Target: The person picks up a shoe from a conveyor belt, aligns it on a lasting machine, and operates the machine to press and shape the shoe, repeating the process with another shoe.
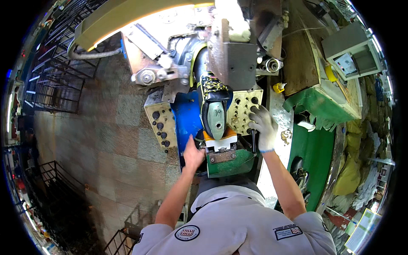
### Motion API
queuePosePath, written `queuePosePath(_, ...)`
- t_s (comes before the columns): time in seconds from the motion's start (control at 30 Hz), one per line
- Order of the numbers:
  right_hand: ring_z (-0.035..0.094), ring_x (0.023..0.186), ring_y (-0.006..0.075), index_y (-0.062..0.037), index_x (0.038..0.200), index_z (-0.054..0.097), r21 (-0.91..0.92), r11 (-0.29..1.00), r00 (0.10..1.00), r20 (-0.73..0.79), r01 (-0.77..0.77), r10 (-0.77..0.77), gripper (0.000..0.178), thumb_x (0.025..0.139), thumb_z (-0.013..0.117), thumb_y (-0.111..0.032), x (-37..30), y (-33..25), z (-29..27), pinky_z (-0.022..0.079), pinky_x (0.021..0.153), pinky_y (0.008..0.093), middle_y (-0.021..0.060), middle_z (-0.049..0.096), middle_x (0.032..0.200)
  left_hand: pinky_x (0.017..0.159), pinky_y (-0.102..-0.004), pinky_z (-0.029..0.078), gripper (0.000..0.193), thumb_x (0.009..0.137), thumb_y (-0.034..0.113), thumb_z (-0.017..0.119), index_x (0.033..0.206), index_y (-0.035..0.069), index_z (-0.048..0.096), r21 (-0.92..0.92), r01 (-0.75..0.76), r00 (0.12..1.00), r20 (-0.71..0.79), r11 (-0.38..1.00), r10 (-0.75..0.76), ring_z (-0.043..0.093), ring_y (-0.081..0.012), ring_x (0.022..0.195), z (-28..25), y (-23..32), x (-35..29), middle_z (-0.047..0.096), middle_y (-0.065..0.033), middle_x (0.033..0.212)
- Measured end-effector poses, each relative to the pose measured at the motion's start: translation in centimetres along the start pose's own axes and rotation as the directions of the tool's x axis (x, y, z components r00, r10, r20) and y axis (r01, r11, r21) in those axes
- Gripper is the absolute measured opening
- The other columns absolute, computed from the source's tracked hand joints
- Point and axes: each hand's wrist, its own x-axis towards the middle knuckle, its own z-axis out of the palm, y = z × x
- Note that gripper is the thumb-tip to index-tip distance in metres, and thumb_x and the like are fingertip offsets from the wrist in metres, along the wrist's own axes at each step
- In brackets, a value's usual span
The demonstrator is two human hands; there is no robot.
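Note:
A black shoe upper [211, 94] with yellow-flecked laces sits on a grey-green shoe last [216, 121], its front end up inside the machine. The last's near end rests against an orange-and-white support [220, 141] on a green machine block [231, 165]. My bare left hand [194, 156] is at the left side of this support, thumb stretched up and apart from the fingers, whose tips are partly hidden. On the right, my right hand [264, 128] wears a pale glove. Its fingers reach over the edge of a cream control panel [243, 100], near a black knob and above a dark lever [253, 142].
Machine arms and a bright lamp housing [127, 19] stand over the shoe. Another knobbed panel [158, 123] is on the left, beside a blue machine part [187, 112]. Along the right runs a green bench [316, 146] with dark shoes [300, 174]. Metal racks [63, 63] stand at far left.

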Motion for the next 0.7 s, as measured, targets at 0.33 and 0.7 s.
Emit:
queuePosePath(0.33, 0.069, 0.107, 0.0317, 0.0089, 0.142, 0.045, -0.134, 0.969, 0.969, -0.166, -0.207, 0.184, 0.063, 0.1, 0.064, -0.034, -5.9, -3.0, -2.7, 0.059, 0.081, 0.037, 0.0252, 0.062, 0.129, 0.105, -0.0484, 0.043, 0.092, 0.071, 0.022, 0.08, 0.143, -0.014, 0.035, 0.219, -0.194, 0.977, -0.043, 0.956, 0.208, 0.053, -0.0448, 0.119, 3.6, -3.5, -0.6, 0.052, -0.0279, 0.132)
queuePosePath(0.7, 0.066, 0.119, 0.0327, 0.0105, 0.145, 0.04, 0.041, 0.988, 0.973, 0.183, -0.151, 0.141, 0.068, 0.101, 0.059, -0.037, -6.9, -7.2, 3.6, 0.057, 0.093, 0.0371, 0.0241, 0.061, 0.135, 0.083, -0.0333, 0.058, 0.055, 0.063, 0.008, 0.083, 0.114, -0.006, 0.068, -0.822, 0.203, 0.97, 0.242, 0.532, 0.003, 0.073, -0.0225, 0.086, -19.8, 6.0, -9.9, 0.075, -0.0141, 0.1)
